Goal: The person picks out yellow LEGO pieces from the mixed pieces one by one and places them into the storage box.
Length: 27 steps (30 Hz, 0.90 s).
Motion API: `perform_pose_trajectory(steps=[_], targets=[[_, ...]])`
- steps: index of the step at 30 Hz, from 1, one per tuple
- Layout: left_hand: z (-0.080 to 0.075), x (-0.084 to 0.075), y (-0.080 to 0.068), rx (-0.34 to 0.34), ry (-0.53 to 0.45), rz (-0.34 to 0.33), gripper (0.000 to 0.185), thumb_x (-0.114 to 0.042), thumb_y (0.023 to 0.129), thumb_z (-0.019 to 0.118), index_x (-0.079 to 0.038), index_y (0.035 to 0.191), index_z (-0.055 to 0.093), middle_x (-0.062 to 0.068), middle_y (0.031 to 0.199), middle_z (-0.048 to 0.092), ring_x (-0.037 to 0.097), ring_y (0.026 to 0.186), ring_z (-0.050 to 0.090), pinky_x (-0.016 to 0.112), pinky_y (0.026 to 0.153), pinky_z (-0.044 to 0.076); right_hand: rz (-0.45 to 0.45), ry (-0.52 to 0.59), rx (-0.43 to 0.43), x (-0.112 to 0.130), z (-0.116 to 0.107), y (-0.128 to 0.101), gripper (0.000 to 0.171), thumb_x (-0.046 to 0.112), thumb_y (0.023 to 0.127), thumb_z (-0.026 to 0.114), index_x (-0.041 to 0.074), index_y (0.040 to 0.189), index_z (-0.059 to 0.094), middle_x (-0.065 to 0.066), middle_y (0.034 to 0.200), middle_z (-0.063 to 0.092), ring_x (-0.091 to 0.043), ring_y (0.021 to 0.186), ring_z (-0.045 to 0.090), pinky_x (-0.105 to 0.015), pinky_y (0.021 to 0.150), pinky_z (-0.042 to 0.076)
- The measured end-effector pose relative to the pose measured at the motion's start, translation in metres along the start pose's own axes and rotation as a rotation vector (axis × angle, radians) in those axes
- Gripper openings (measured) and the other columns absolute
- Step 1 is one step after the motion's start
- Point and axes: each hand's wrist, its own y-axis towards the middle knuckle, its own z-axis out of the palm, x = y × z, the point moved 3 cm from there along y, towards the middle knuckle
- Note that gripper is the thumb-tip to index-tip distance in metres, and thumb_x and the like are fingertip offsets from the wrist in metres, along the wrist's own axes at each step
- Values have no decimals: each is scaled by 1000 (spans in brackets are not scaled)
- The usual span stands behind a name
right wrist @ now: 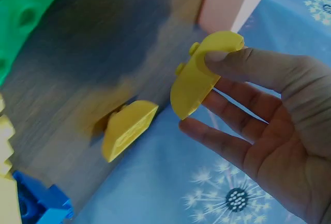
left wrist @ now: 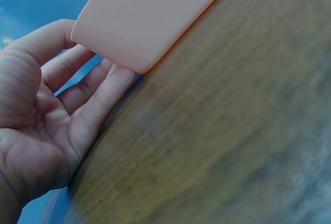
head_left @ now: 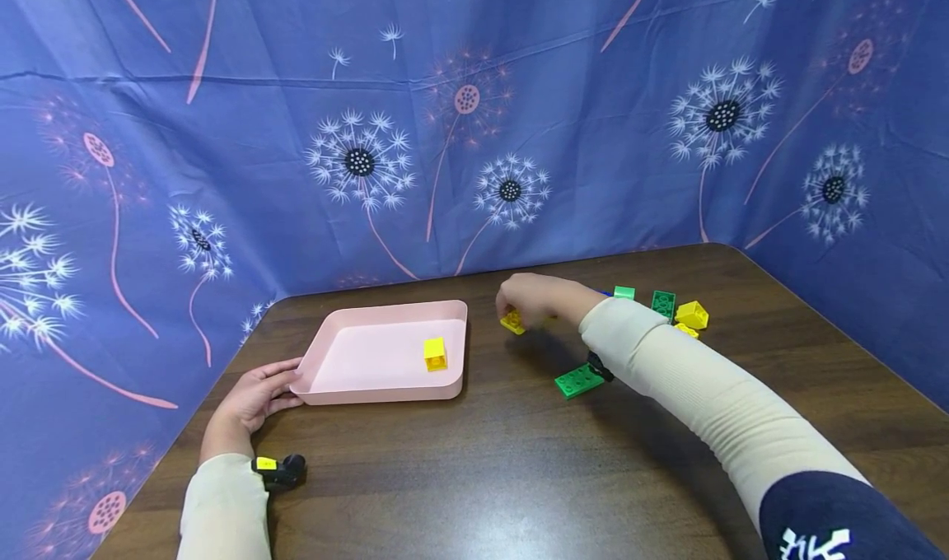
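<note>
Work in hand: we judge it to be moving yellow bricks from the loose pile into the pink tray [head_left: 385,389], and it looks early on.
Done so far: one yellow brick in the tray [head_left: 435,353] lies near the tray's right wall.
Left to do: the other yellow pieces are outside the tray, so most of it remains, as far as we can see.
Right hand [head_left: 528,298]: it pinches a curved yellow piece [right wrist: 199,76] between thumb and fingertips, just right of the tray, low over the desk [head_left: 519,469].
Second yellow piece [right wrist: 128,127]: lies on the desk just beside the held one, not touched.
Left hand [head_left: 255,395]: fingers relaxed and straight, resting against the tray's near left corner; the left wrist view shows the fingertips touching the wall, gripping nothing.
Pile on the right: a yellow block [head_left: 692,315], green bricks [head_left: 663,302] and a flat green plate [head_left: 579,380] lie near the right forearm; the right wrist view also shows a blue brick [right wrist: 44,203].
Tray contents: only the single yellow brick shows.
</note>
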Motion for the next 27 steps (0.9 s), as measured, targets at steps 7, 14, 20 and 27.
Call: perform_pose_trajectory(steps=[7, 14, 20, 27], targets=[[1, -1, -1, -6, 5, 12, 27, -6, 96, 60, -29, 92, 75, -7, 94, 70, 11, 83, 68, 31, 72, 59, -38, 7, -22, 14, -12, 10, 32, -10, 70, 72, 7, 97, 75, -2, 92, 70, -19, 86, 63, -33, 81, 55], [1, 0, -2, -5, -2, 20, 29, -5, 96, 59, -29, 91, 75, -7, 93, 70, 11, 82, 68, 30, 71, 59, -61, 31, -36, 33, -21, 23, 30, -5, 73, 74, 5, 101, 74, -4, 90, 69, -19, 82, 60, -31, 78, 54], [1, 1, -2, 6, -5, 22, 32, -4, 97, 57, -31, 90, 75, -8, 93, 70, 11, 82, 68, 30, 71, 59, -61, 13, -12, 50, -20, 38, 31, 1, 76, 74, 6, 107, 72, -4, 95, 68, -18, 84, 59, -29, 79, 53], [0, 0, -1, 5, 4, 21, 33, -5, 97, 57, -31, 90, 75, -9, 93, 70, 11, 82, 68, 30, 71, 59, -78, 0, -5, 71, -26, 51, 27, 3, 80, 73, 7, 106, 70, -5, 98, 68, -20, 90, 60, -29, 83, 53]])
